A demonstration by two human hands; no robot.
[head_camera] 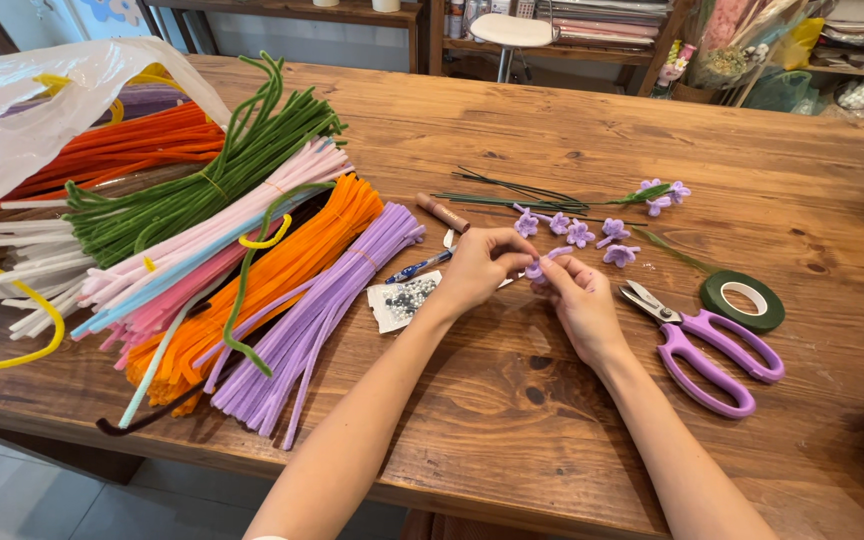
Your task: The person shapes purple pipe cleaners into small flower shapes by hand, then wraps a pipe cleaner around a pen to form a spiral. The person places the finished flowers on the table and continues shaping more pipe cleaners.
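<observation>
L hand [477, 268]: frame centre, fingertips pinched on small purple pipe-cleaner flower [536, 268].
R hand [580, 300]: just right, pinching same flower.
Tip: keep twist tight, petals even w/ finished flowers [582, 233] above.
Scissors [704, 347]: right, untouched.

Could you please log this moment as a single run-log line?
left hand + right hand: pinching small purple pipe-cleaner flower | scissors right of hands | pipe-cleaner bundles left
</observation>
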